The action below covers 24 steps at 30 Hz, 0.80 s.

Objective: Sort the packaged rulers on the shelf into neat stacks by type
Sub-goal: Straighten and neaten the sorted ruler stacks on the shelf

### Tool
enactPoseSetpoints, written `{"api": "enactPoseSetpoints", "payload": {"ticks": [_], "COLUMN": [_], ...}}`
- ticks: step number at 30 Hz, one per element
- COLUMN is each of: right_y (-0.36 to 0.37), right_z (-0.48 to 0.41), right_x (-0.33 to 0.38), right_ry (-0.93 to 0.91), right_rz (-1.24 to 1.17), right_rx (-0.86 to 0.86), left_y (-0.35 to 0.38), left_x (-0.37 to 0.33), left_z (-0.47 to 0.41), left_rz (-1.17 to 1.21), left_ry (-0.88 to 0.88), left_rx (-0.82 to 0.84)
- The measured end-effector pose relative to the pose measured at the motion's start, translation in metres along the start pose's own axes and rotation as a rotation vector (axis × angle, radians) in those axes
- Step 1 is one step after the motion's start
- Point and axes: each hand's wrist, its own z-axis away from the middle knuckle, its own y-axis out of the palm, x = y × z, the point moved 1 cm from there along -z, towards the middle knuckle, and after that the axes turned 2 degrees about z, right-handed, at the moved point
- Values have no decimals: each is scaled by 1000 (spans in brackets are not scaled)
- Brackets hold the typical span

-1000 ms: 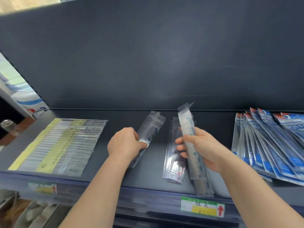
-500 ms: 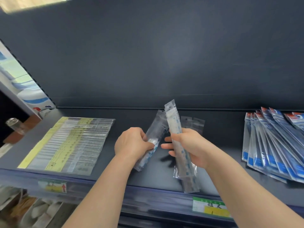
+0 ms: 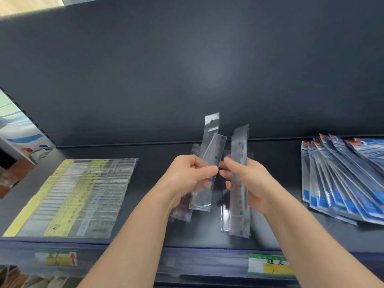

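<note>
My left hand (image 3: 187, 175) grips a small bunch of clear-packaged rulers (image 3: 207, 163), held nearly upright above the dark shelf (image 3: 155, 204). My right hand (image 3: 247, 179) grips another clear-packaged ruler bundle (image 3: 239, 183), also upright, just to the right. The two bundles stand side by side, a narrow gap between them, fingertips nearly touching. A few clear packets (image 3: 224, 217) lie on the shelf under my right hand, partly hidden.
A spread of yellow-labelled ruler packs (image 3: 72, 194) lies at the shelf's left. Blue-and-white ruler packs (image 3: 342, 179) fan out at the right. Price tags (image 3: 268, 263) sit on the shelf's front rail (image 3: 187, 260). The dark back wall (image 3: 187, 80) rises behind.
Both hands have lifted their ruler packets off the shelf and brought them together to near upright. The view has shifted a little to the left.
</note>
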Motion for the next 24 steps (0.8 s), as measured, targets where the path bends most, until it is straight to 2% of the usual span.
{"api": "enactPoseSetpoints", "payload": {"ticks": [4,7,11,13,17,24], "right_y": [-20,-34,-51,-60,-72,-85], "right_z": [10,15,21,22,20,23], "right_x": [7,9,11,14,23,28], "right_ry": [-100,-123,-129,-169,-235,-239], "right_rz": [88,81,120,157,175,130], "right_rx": [-37,-81,-76,-137,-224,-258], "left_y": [29,50,67,73,83,98], "left_x": [-7,-11,-20,-22,-23,-23], "left_z": [-1,-2,-3,-5,-10,-9], "left_rz": [-11,-17,-63,-55,85,267], "left_ry": [-13,-5,15,19,17,9], "left_rx": [206,274,299,283,176,202]}}
